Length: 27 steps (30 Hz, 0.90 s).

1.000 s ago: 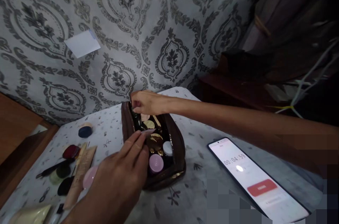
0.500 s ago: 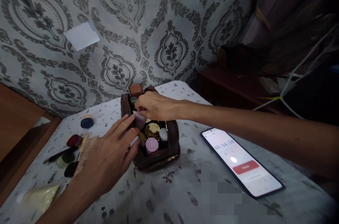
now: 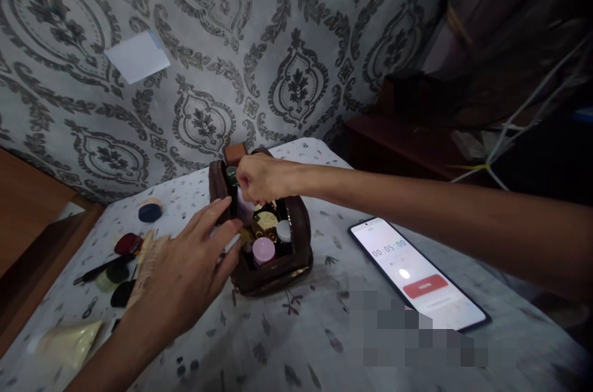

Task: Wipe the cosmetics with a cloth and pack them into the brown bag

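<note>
A dark brown zip bag (image 3: 273, 278) stands with its top open on the cloth, packed with small cosmetic containers. My right hand (image 3: 264, 179) reaches over the bag, its fingers closed on the upper end of a pale lilac container (image 3: 245, 207), whose lower part is down among the others. My left hand (image 3: 194, 262) lies along the bag's left side with fingers stretched and apart. A thin whitish piece (image 3: 230, 245) shows between its fingers; whether it is held is unclear. Inside the bag are a pink-lidded jar (image 3: 264, 251), a white lid (image 3: 283, 231) and a gold-coloured lid (image 3: 266, 223).
A phone (image 3: 419, 275) with a running timer lies at the right. On the left are a navy-based jar (image 3: 149, 212), a dark red-lidded jar (image 3: 128, 244), a black-handled item (image 3: 95, 271) and a cream tube (image 3: 74, 342). Patterned wall (image 3: 296, 83) stands behind.
My right hand has stayed over the bag, and the lilac container looks more upright between its fingers. My left hand has barely moved. The whole view has shifted slightly.
</note>
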### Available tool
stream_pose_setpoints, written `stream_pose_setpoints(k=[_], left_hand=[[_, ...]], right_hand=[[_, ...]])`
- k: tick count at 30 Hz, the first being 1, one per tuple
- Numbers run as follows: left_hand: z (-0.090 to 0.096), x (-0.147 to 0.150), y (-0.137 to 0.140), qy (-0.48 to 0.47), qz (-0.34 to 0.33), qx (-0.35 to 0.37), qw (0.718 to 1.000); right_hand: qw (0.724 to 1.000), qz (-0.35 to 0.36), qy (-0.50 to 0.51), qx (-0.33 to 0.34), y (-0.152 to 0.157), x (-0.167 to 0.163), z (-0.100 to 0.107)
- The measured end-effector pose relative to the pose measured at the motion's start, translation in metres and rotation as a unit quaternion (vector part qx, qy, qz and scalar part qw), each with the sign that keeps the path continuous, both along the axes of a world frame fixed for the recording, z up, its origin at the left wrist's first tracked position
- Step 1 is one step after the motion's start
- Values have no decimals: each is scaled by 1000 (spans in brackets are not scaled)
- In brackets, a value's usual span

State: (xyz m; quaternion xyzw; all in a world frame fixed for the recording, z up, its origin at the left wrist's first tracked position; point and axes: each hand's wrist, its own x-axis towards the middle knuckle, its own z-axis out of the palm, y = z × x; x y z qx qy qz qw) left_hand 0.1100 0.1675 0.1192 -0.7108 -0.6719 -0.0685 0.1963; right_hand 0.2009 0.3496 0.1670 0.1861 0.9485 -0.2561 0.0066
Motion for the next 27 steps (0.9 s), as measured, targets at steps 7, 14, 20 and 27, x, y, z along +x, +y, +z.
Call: stream_pose_setpoints(k=[7, 14, 20, 27], left_hand=[[2, -9, -2, -159, -13, 29, 987], [4, -26, -25, -298, 115, 106, 942], [-11, -54, -58, -364, 188, 99, 907], [-34, -84, -99, -378, 246, 95, 887]], right_hand=[[1000, -7, 20, 17, 4, -2, -8], [995, -5, 30, 91, 5, 2, -3], [995, -2, 22, 96, 4, 0, -8], [998, -12, -9, 60, -3, -3, -10]])
